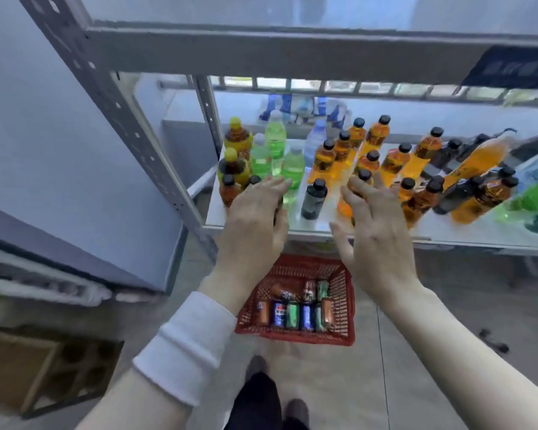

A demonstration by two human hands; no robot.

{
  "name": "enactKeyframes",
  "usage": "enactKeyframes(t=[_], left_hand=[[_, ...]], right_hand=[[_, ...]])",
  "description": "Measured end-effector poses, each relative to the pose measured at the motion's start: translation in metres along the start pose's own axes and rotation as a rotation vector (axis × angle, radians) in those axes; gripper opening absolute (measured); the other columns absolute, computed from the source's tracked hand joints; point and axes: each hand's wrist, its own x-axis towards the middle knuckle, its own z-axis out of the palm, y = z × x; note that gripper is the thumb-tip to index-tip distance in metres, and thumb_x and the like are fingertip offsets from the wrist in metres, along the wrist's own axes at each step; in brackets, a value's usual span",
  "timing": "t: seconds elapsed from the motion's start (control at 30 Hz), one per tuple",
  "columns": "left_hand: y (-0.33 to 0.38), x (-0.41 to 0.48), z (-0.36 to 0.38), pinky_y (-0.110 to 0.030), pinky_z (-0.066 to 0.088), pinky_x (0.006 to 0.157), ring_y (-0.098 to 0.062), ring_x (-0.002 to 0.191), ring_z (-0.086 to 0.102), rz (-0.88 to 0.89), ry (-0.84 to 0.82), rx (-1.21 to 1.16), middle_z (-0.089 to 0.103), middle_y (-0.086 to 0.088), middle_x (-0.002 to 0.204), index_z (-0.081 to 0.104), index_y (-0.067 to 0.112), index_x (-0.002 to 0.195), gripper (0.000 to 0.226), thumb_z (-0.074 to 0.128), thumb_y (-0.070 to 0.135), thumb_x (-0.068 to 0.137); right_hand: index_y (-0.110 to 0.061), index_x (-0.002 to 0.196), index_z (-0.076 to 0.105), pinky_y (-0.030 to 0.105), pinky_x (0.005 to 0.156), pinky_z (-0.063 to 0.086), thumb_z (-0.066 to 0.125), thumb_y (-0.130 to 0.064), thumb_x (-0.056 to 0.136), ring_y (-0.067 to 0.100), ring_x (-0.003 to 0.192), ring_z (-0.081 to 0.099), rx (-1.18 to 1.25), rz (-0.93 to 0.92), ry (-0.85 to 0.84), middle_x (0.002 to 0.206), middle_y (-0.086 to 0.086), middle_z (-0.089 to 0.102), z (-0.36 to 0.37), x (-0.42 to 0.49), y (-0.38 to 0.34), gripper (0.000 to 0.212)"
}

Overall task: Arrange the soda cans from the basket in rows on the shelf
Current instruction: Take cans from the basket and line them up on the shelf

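Note:
A red plastic basket (345, 305) stands on the floor below the shelf, with several soda cans (295, 315) lying in it, blue, green and orange. My left hand (255, 225) and my right hand (376, 231) are both raised in front of the white shelf (320, 212), fingers straight and spread, holding nothing. The left fingertips reach the dark bottles at the shelf's front left. Orange bottles (364, 178) stand just beyond the right fingertips. A dark bottle (313, 198) stands between the two hands.
The shelf is crowded with bottles: green ones (275, 144) at the left, orange and dark ones to the right, some tipped over at the far right (475, 162). A grey metal upright (131, 125) and an upper shelf beam (292, 54) frame it. A cardboard box (44, 367) sits at the lower left.

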Motion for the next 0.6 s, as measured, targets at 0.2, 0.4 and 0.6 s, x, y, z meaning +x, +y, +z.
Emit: enactKeyframes(t=[0.2, 0.4, 0.6], left_hand=[[-0.055, -0.090, 0.075, -0.037, 0.036, 0.103, -0.024, 0.121, 0.052, -0.321, -0.363, 0.026, 0.060, -0.007, 0.125, 0.058, 0.010, 0.122, 0.037, 0.056, 0.012, 0.086], [-0.132, -0.178, 0.180, -0.033, 0.037, 0.103, -0.018, 0.121, 0.049, -0.583, -0.705, -0.020, 0.054, 0.000, 0.129, 0.049, 0.018, 0.130, 0.039, 0.052, 0.019, 0.091], [-0.220, -0.255, 0.314, -0.029, 0.037, 0.102, -0.020, 0.121, 0.049, -0.723, -0.837, -0.074, 0.054, -0.004, 0.130, 0.047, 0.016, 0.131, 0.041, 0.053, 0.020, 0.091]], right_hand=[[0.004, 0.120, 0.057, 0.055, 0.104, 0.037, 0.073, -0.016, 0.076, 0.042, 0.124, 0.047, 0.026, 0.199, -0.315, 0.122, 0.020, 0.058, 0.087, -0.080, 0.016, 0.051], [-0.005, 0.133, 0.047, 0.035, 0.110, 0.029, 0.066, -0.023, 0.084, 0.028, 0.135, 0.036, 0.153, 0.462, -0.601, 0.137, 0.010, 0.048, 0.213, -0.151, 0.036, 0.056], [-0.008, 0.137, 0.041, 0.028, 0.105, 0.032, 0.063, -0.033, 0.086, 0.022, 0.130, 0.041, 0.264, 0.613, -0.806, 0.137, 0.009, 0.046, 0.382, -0.219, 0.076, 0.061]])
